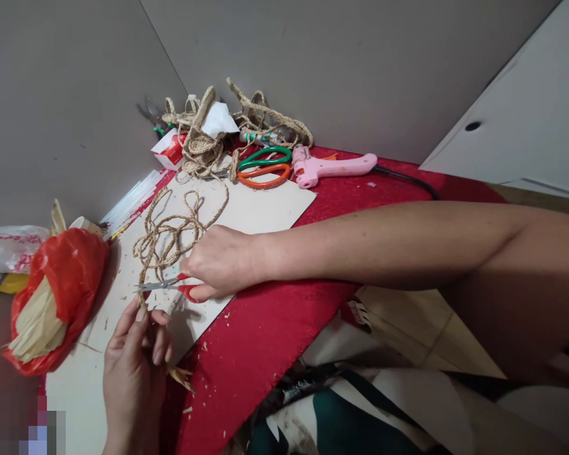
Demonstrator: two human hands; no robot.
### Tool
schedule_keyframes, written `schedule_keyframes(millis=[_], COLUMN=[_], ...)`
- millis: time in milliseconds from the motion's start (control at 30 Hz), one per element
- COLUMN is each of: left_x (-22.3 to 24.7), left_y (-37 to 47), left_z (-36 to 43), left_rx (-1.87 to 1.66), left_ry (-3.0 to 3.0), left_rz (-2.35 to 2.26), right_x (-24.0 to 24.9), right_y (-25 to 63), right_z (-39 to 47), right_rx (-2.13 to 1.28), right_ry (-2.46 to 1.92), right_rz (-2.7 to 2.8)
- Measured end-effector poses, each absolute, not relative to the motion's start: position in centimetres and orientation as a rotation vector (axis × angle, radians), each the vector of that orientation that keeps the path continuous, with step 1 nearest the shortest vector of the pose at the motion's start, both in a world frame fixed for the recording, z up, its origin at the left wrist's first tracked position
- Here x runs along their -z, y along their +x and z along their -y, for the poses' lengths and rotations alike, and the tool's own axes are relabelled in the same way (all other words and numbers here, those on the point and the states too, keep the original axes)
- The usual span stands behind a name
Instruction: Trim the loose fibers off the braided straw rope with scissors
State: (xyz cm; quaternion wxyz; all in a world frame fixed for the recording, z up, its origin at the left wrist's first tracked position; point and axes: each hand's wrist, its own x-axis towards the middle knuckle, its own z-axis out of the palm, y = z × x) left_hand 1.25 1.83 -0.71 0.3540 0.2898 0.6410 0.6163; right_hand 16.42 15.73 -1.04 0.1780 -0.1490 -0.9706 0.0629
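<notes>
My right hand [220,260] is closed around the red handles of a small pair of scissors [164,285]. Their metal blades point left and lie across a braided straw cord [142,299]. Just below the blades, my left hand [135,351] pinches that cord between thumb and fingers. A frayed straw end [183,378] sticks out beside the left hand. The rest of the cord [171,237] lies in loose loops on a white board [260,205]. Whether the blades are cutting into the cord I cannot tell.
Behind the loops sits a heap of braided cord [203,142]. Scissors with green and orange handles [264,167] lie beside a pink glue gun [334,165]. A red plastic bag [76,278] holds dried husks at left. Red cloth [275,328] covers the table; grey walls [313,57] stand behind.
</notes>
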Motion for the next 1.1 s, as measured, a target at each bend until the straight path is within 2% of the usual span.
schedule_keyframes(millis=[367,1100], left_x=[1.4,1.2], left_y=[1.7,2.0], left_z=[-1.2,-1.3], left_rx=[-1.592,-1.680], left_ry=[0.956,0.979], left_rz=[-1.869,-1.854], right_x=[1.8,1.4], right_y=[16.2,16.3], right_z=[-15.3,-15.9], right_rx=[-0.107,-0.104], right_ry=[-0.431,-0.444], right_rz=[2.719,2.690])
